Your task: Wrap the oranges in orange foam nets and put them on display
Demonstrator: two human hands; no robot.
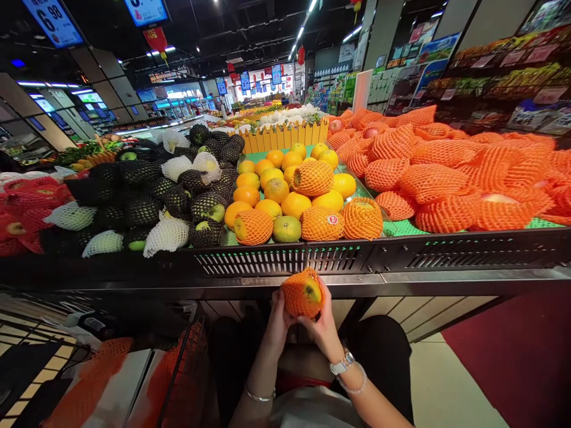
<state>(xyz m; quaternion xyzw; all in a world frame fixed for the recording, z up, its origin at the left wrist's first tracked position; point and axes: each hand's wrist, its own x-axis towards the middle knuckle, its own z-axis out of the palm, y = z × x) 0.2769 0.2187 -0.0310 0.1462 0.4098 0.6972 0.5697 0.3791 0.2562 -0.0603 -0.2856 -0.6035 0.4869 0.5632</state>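
Orange foam net: in the head view, it wraps the held fruit (303,295) and gapes at one end, baring yellow-green skin around a dark spot; the fruit is in both hands, just in front of the metal ledge (263,286).
Left hand (277,321): curled around the fruit's left and lower side, gripping it; a thin bangle (260,397) circles the wrist.
Right hand (325,327): gripping the same fruit from the right, thumb underneath; a silver watch (342,362) and a beaded bracelet (355,386) sit on this wrist.
Citrus display: beyond a black slotted rail (254,261), loose yellow-orange fruits (276,190) are grouped, with netted ones, such as the front-left netted citrus (254,227), and a greenish fruit (286,229) in the front row.
Neighbouring heaps: black-netted fruits (149,211) on the left, orange-netted fruits (428,184) on the right.
Yellow fence (279,139): behind the citrus.
Wire cart (175,368): at lower left, with orange mesh (106,364) inside.
Price screens (56,25): hanging overhead.
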